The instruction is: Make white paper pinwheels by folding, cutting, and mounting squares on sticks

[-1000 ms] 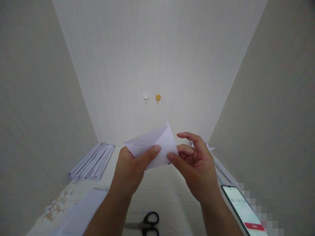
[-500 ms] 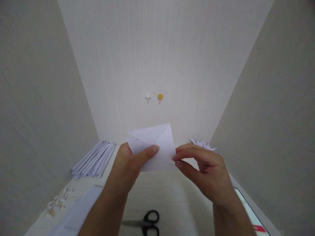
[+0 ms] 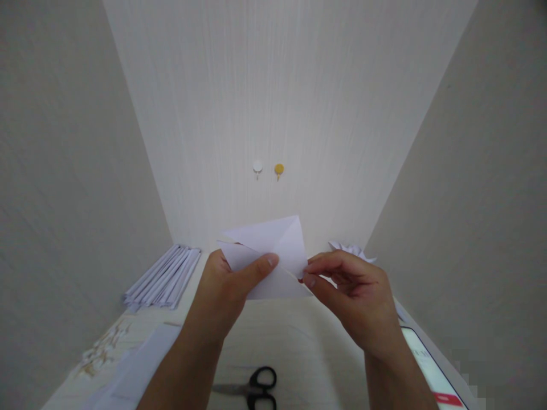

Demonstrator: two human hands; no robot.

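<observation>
A folded sheet of white paper, creased into overlapping flaps, is held up above the table in the middle of the head view. My left hand grips it from the left, the thumb flat on the front and the other fingers hidden behind. At its lower right edge, my right hand pinches the paper's flap between thumb and index finger. Narrow gaps show between the flaps on the left and beside the right fingertips. Below the paper, scissors with black handles lie on the table, blades pointing left.
A stack of folded white paper strips lies at the back left. Nearer are loose white sheets and small white-and-brown bits. Folded paper pieces sit at the back right, a lit phone or tablet at the right edge. Walls enclose the table.
The gap between the flaps by my right fingertips has widened slightly as those fingers lift the flap's edge. My left hand keeps its grip, shifted a touch to the right.
</observation>
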